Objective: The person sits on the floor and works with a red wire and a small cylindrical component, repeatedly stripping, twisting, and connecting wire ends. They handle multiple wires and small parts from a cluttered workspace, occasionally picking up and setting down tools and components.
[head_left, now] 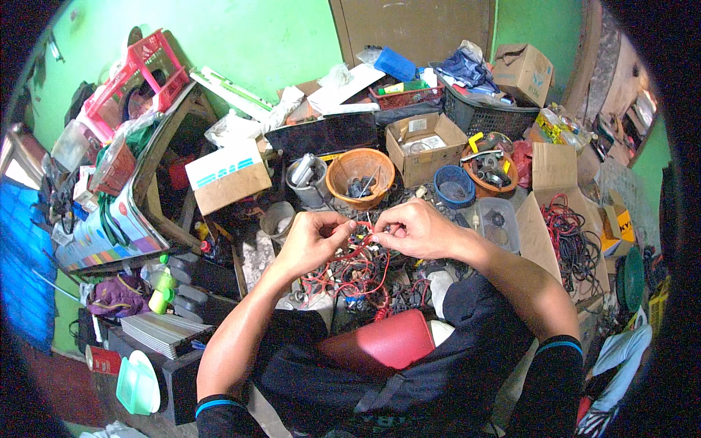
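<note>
My left hand (315, 239) pinches a thin red wire (353, 252), thumb against the fingers. Close beside it, my right hand (416, 229) is closed on the red wire too, its fingertips near those of the left. The exact ends between the fingertips are too small to make out. Below both hands lies a tangled heap of wires (365, 276), mostly red and black, with small coloured parts among them. A red padded object (387, 342) rests nearest my body, under the heap.
Beyond my hands stand an orange basin (361, 155) of dark parts, a grey can (309, 193), a cardboard box (431, 169) and a blue basket (454, 203). An open carton (540, 244) with coiled cables (577, 252) is at right. At left is a cluttered wooden cabinet (150, 193).
</note>
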A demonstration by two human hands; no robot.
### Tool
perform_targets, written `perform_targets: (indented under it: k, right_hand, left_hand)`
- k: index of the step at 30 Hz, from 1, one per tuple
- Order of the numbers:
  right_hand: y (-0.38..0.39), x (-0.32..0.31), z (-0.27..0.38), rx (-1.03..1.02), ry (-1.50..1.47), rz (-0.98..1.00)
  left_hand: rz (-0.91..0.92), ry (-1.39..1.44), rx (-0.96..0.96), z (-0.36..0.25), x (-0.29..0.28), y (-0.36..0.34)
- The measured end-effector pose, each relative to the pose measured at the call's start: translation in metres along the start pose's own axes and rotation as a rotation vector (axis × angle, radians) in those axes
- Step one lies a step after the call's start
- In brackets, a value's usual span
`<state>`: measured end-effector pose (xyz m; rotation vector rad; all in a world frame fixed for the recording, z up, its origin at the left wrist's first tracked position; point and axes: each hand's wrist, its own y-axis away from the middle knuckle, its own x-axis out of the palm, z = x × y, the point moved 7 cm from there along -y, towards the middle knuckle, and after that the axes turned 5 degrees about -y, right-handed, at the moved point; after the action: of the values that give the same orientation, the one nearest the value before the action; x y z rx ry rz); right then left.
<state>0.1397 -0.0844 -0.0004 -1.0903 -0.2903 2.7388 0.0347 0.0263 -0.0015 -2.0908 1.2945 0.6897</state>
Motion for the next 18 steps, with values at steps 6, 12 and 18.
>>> perform_targets:
  k: [6, 12, 18]
  right_hand:
    - [0.0004, -0.0005, 0.0017, 0.000, -0.004, 0.010]
    - [0.0015, -0.0008, 0.0026, 0.016, 0.006, 0.031]
    - [0.0018, 0.0012, -0.0001, 0.033, 0.026, 0.056]
  left_hand:
    - [0.076, 0.022, -0.085, 0.0051, 0.0027, 0.0017]
    - [0.096, 0.050, -0.113, 0.0040, 0.0039, 0.0023]
    - [0.093, 0.004, -0.084, 0.0064, 0.0043, 0.0014]
